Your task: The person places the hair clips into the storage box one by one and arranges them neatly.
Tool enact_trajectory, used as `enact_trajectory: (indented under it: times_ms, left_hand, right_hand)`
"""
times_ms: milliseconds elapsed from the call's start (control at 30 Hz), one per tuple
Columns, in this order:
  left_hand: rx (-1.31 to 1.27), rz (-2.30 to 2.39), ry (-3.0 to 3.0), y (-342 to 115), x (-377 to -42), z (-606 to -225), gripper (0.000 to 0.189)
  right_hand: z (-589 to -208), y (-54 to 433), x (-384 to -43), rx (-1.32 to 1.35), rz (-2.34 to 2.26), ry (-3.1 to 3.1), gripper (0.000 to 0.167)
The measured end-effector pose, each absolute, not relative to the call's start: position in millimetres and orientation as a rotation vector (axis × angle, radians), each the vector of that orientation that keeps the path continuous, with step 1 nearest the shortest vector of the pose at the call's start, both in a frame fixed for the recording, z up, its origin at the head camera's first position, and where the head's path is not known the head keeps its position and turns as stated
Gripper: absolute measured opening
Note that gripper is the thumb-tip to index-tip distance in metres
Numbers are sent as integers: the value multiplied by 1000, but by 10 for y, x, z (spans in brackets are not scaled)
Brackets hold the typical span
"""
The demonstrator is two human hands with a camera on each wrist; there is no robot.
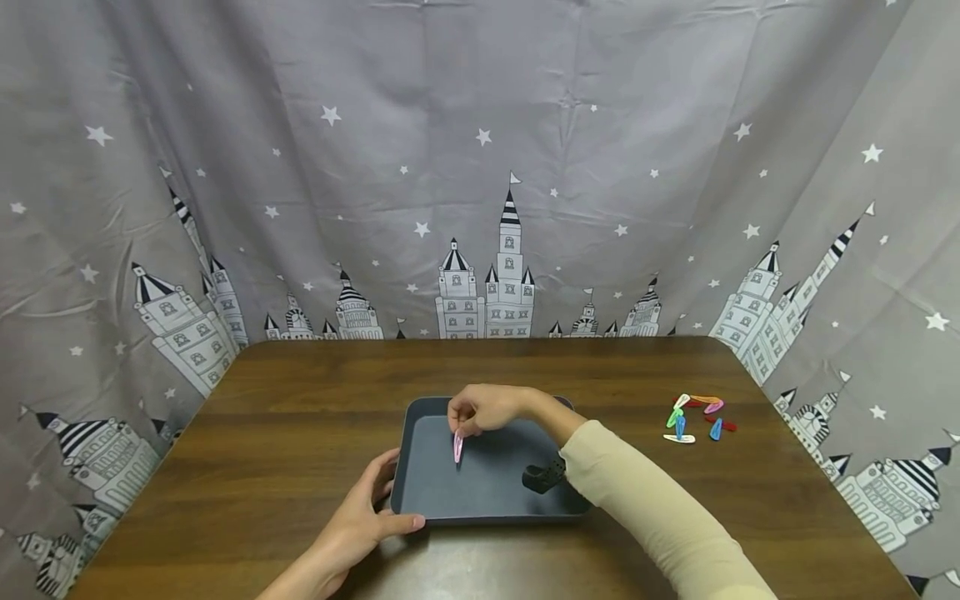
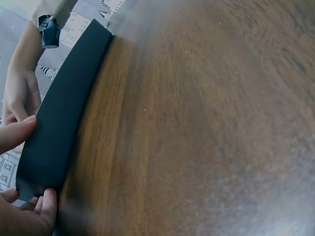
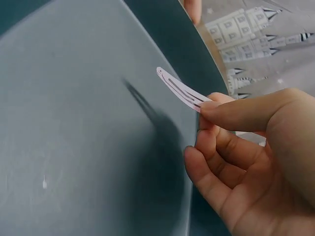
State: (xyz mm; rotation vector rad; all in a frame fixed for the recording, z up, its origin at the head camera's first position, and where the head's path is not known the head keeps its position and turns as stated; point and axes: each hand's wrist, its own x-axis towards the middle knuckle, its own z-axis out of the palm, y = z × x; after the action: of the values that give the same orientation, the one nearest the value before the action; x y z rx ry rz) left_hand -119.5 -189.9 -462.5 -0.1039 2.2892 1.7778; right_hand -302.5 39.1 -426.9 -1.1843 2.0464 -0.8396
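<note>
A pink snap hair clip [image 1: 458, 448] is pinched between the thumb and fingers of my right hand [image 1: 483, 408]. It points down over the left part of a dark grey tray [image 1: 480, 498]. In the right wrist view the clip [image 3: 179, 92] shows its slotted body, and its shadow falls on the tray floor [image 3: 74, 123]. My left hand [image 1: 358, 518] grips the tray's near left corner, thumb on the rim. The left wrist view shows the tray's outer wall [image 2: 69, 108] between the left thumb [image 2: 17, 133] and the fingers below.
Several coloured hair clips [image 1: 680, 427] lie in a loose group on the wooden table [image 1: 300, 417], to the right of the tray. A grey curtain [image 1: 420, 167] with printed castles and stars hangs behind the table. A black band [image 1: 543, 477] is on the right wrist.
</note>
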Motion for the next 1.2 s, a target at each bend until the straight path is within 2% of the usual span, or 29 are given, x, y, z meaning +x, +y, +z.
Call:
enact_trajectory:
  times_ms: [500, 1200]
  left_hand:
    - [-101, 1774, 2275, -1901, -1215, -4632, 104]
    - [-87, 1784, 2257, -1915, -1209, -4643, 104]
  right_hand:
    - [-4367, 38, -2978, -1207, -829, 2024, 11]
    - [-4454, -152, -3014, -1204, -791, 2089, 5]
